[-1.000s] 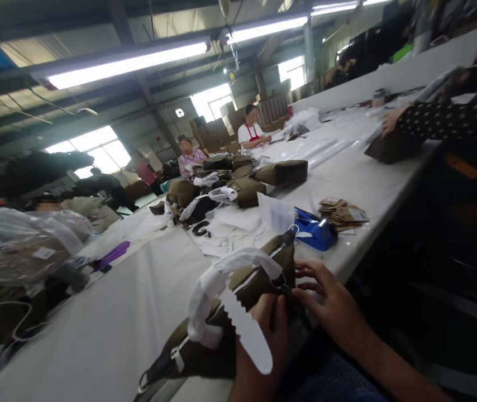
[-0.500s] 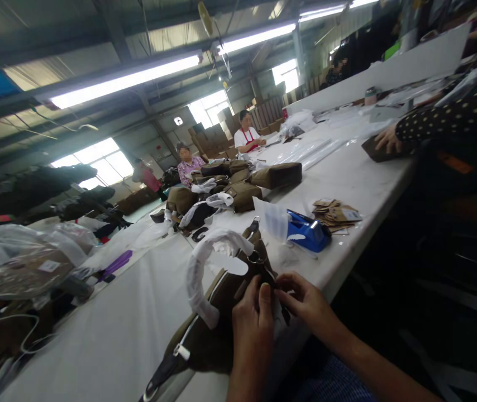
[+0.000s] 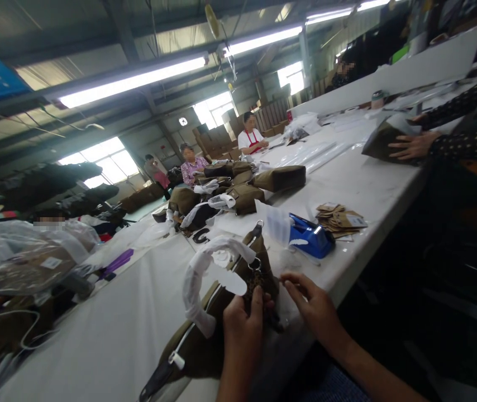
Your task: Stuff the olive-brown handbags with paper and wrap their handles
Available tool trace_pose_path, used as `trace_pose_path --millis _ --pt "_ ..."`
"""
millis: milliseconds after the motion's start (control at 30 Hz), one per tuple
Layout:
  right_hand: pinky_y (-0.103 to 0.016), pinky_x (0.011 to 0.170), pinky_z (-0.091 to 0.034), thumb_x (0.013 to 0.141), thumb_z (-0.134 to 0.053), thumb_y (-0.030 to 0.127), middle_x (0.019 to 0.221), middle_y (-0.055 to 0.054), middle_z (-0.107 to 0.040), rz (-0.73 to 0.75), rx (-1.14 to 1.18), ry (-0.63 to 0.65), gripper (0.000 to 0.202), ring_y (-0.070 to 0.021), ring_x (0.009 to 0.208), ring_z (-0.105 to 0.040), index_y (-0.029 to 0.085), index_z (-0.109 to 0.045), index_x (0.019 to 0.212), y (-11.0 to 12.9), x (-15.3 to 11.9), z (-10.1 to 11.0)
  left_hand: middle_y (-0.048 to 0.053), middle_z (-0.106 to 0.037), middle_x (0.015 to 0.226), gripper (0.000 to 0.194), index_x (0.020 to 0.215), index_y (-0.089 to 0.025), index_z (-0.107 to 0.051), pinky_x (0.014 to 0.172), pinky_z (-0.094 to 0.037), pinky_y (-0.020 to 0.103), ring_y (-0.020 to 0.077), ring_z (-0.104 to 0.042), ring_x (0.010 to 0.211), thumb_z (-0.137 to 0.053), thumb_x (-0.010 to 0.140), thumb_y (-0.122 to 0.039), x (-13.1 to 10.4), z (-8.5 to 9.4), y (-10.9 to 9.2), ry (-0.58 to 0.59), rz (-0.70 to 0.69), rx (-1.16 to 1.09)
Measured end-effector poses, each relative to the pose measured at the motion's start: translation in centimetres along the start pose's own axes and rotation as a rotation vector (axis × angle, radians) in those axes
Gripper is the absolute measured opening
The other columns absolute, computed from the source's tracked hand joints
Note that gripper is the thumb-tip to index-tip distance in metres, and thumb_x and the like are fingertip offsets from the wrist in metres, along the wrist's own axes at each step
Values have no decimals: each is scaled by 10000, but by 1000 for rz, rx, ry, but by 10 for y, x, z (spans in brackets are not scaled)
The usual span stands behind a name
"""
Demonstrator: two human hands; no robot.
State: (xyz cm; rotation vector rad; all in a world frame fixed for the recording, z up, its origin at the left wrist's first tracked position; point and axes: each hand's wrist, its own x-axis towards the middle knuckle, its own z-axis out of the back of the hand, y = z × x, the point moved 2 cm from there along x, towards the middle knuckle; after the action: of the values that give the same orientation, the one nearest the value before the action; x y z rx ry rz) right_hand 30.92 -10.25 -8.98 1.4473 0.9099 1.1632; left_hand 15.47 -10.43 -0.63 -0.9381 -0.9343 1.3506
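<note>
An olive-brown bag (image 3: 205, 349) lies on the white table, its handle (image 3: 194, 279) wrapped in white material and a white zipper along its top. My left hand (image 3: 244, 324) pinches a dark strap or charm that hangs near the metal ring (image 3: 254, 264) at the bag's upper end. Just right of the bag is my right hand (image 3: 311, 304), its thumb and fingertips close together; whatever may be between them is too small to make out. A white oval piece (image 3: 233, 282) rests against the bag beside the ring.
Beyond the bag stand a blue tape dispenser (image 3: 309, 237) and a stack of brown tags (image 3: 339, 219). More olive bags (image 3: 242, 195) are piled farther up the table (image 3: 125, 312). At right, a person's hands touch another bag (image 3: 383, 139). Purple strips (image 3: 117, 263) lie at left.
My right hand has come away from the strap to the bag's right. My left hand has shifted slightly left and now grips the dark piece below the ring. The other person's bag is tipped up more.
</note>
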Motion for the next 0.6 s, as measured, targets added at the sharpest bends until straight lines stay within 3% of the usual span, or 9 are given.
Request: trace_pose_path --millis 67,133,233,367,500,600 --pt "-445 1024 -542 911 -639 459 1418 -118 -605 12 58 28 509 -295 1255 -614 229 -582 1362 -16 16 -2 146 -787 904 482 940 -115 -714 717 -600 364 273 -755 771 -655 876 -590 0 3 4 61 23 -100" --pt "-463 1076 -510 895 -654 453 1530 -129 -501 38 114 163 649 -294 1358 -537 232 -467 1476 -26 29 -7 131 -778 881 476 916 -110 -712 702 -596 339 246 -743 741 -672 872 -583 1 8 3 118 23 -140" --pt "-457 1042 -527 905 -651 475 1407 -128 -607 60 54 298 574 -279 1255 -614 214 -523 1399 -27 33 -11 87 -746 821 430 880 -113 -692 645 -571 284 181 -696 658 -669 893 -542 8 20 -5 225 29 -197" --pt "-408 843 -583 876 -674 500 1137 -100 -706 71 -134 252 426 -272 1030 -680 206 -619 1179 -9 12 -12 59 -709 784 406 903 -114 -680 536 -491 208 103 -599 543 -678 899 -520 28 42 -15 398 6 -238" --pt "-420 887 -565 883 -652 499 1054 -84 -721 11 -166 284 332 -271 987 -688 222 -627 1064 -3 -10 -19 44 -673 696 406 1028 -94 -722 424 -346 164 57 -485 450 -670 913 -480 44 57 -11 603 28 -296" --pt "-476 959 -548 843 -686 519 1117 -99 -709 -40 -184 140 406 -301 1053 -676 232 -599 1117 -15 -12 -20 39 -658 665 415 1014 -89 -732 394 -291 163 48 -448 429 -684 901 -485 46 58 -1 640 39 -381"
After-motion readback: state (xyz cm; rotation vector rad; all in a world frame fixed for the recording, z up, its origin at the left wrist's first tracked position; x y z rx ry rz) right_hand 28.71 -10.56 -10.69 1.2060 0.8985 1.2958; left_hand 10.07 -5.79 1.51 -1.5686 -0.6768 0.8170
